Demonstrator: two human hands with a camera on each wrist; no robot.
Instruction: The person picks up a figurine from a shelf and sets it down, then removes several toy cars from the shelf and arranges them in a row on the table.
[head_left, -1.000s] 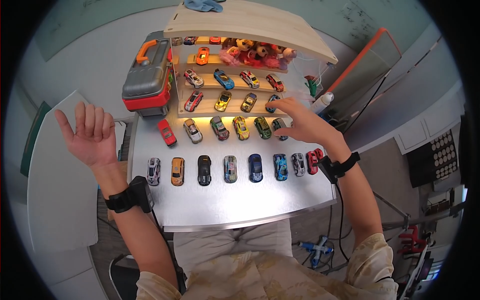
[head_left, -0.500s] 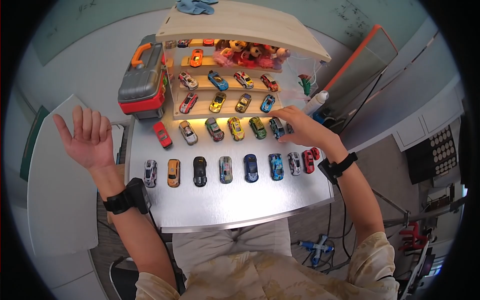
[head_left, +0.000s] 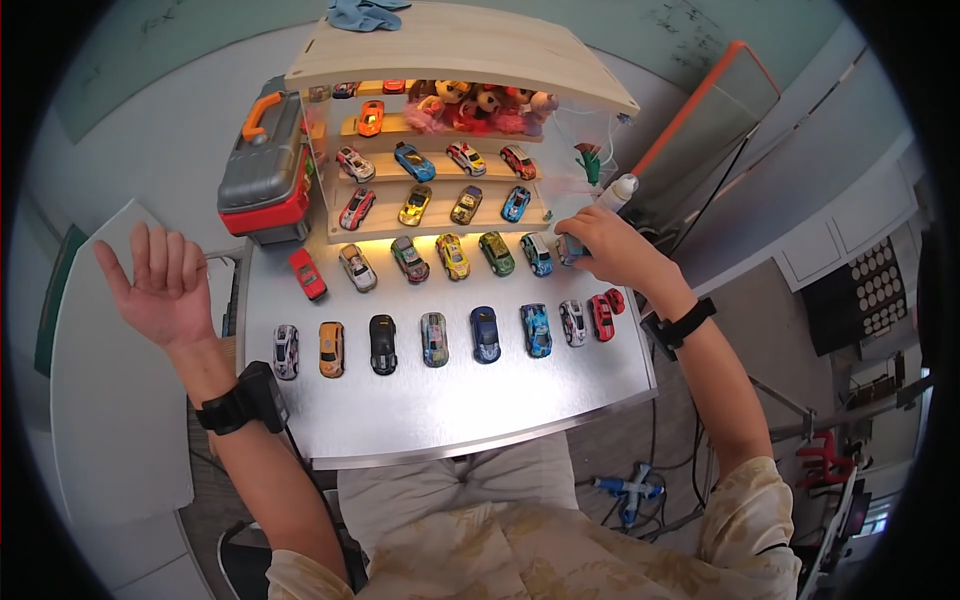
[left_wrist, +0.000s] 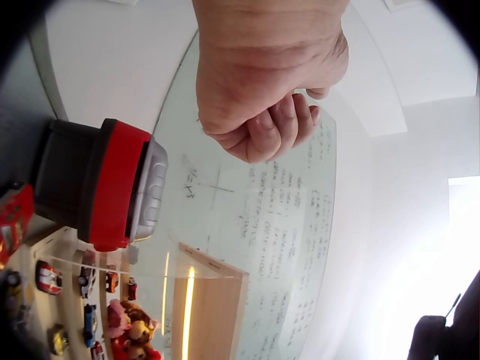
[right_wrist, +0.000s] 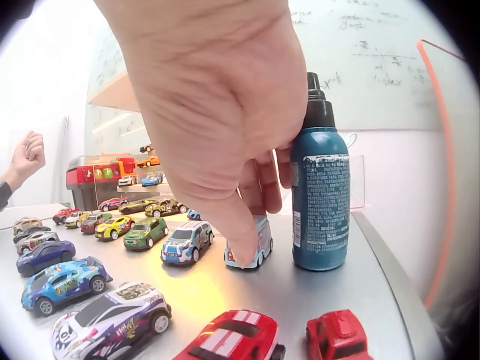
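Observation:
My right hand (head_left: 622,252) is at the right end of the row of toy cars nearest the shelf. Its thumb and fingers pinch a small light blue toy car (right_wrist: 261,244), mostly covered by the hand in the head view. Just left of it stands a blue and white toy car (right_wrist: 187,243), with a green toy car (head_left: 496,253) beyond. A dark teal bottle (right_wrist: 321,202) with a black top stands close to the fingers on the right. My left hand (head_left: 160,290) is raised left of the table, palm up, fingers loosely curled, holding nothing.
A front row of toy cars (head_left: 485,335) crosses the metal table (head_left: 470,405). Behind is a lit wooden shelf (head_left: 450,45) with more cars and dolls (head_left: 470,105). A grey and red toolbox (head_left: 265,165) stands left of it, a white-topped bottle (head_left: 618,193) to its right.
My right hand has moved from beside the blue and white car to the light blue car at its right and now pinches it. The head view has shifted; the left hand stays raised.

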